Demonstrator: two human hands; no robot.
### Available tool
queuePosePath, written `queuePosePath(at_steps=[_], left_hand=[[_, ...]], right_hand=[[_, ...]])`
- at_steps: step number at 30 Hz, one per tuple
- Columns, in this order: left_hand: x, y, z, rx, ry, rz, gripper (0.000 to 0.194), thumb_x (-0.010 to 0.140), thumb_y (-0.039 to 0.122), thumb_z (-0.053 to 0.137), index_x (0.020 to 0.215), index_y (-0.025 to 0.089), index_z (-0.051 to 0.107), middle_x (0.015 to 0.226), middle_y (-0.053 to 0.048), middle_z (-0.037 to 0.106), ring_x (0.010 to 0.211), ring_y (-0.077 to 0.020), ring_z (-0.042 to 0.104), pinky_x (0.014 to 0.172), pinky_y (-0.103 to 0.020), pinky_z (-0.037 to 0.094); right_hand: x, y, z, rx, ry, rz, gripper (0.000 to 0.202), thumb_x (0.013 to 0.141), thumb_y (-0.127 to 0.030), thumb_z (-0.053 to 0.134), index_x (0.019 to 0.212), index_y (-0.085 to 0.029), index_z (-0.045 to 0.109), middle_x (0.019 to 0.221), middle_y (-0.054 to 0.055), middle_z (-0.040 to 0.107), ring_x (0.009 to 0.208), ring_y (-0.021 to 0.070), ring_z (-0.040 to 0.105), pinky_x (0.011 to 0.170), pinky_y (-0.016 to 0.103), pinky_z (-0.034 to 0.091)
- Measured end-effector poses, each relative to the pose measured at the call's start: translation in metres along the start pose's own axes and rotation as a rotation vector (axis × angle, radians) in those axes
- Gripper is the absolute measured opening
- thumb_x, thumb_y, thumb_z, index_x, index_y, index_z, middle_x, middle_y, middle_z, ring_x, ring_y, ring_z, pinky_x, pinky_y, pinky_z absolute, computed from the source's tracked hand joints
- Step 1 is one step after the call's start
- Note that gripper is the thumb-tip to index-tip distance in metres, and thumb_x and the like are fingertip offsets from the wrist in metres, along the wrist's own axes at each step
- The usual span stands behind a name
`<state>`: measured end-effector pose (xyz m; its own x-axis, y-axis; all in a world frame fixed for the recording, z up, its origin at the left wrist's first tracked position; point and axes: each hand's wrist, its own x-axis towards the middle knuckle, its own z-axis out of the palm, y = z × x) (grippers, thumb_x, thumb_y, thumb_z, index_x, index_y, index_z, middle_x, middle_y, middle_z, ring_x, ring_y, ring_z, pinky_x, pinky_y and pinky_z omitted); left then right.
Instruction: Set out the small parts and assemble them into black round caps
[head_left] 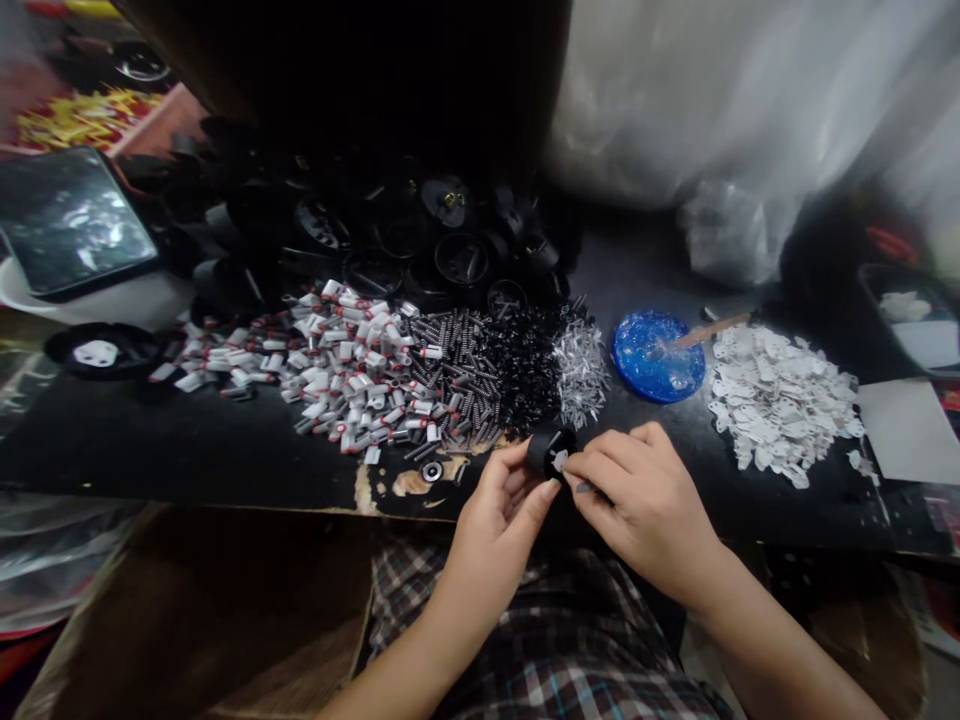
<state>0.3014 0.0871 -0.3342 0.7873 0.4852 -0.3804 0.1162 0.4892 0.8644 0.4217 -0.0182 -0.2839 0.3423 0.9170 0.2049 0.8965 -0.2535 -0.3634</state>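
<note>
My left hand (499,510) is wrapped round a round black plastic housing (541,452), tilted so its inside faces me and to the right. A small pale plate (559,460) lies inside it. The fingertips of my right hand (637,490) are pinched at the housing's opening, by the pale plate. A dark, thin piece shows under the right fingers; its kind cannot be made out. Just behind the hands lie piles of small black parts (525,365) and thin silvery pieces (581,370).
White plastic pieces with red ends (360,370) and metal springs (457,370) are heaped at left. A blue dish (637,360) of clear gel holds a wooden stick (712,328). Flat pale plates (780,400) pile up at right. Black housings (457,255) crowd the back.
</note>
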Motion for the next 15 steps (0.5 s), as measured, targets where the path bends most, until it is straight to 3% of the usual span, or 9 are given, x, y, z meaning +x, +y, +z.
queuePosePath(at_steps=[10,15], left_hand=[[0.002,0.0047,-0.0008,-0.046,0.033,-0.028,0.027,0.085,0.03,0.07,0.109,0.022,0.061,0.113,-0.003,0.072,0.109,-0.0191,0.066,0.096,-0.028,0.051],[0.004,-0.0031,-0.007,-0.225,0.059,-0.086,0.029,0.085,0.034,0.071,0.111,0.024,0.061,0.107,-0.001,0.073,0.105,-0.0186,0.068,0.099,-0.032,0.052]], right_hand=[[-0.0031,-0.0011,-0.0038,0.017,0.024,0.004,0.013,0.091,-0.011,0.055,0.089,-0.016,0.066,0.082,0.004,0.068,0.074,0.0164,0.058,0.071,0.035,0.031],[-0.0085,0.0044,-0.008,0.053,0.014,0.072,0.012,0.09,-0.01,0.055,0.089,-0.018,0.064,0.082,0.002,0.067,0.074,0.0154,0.057,0.072,0.033,0.032]])
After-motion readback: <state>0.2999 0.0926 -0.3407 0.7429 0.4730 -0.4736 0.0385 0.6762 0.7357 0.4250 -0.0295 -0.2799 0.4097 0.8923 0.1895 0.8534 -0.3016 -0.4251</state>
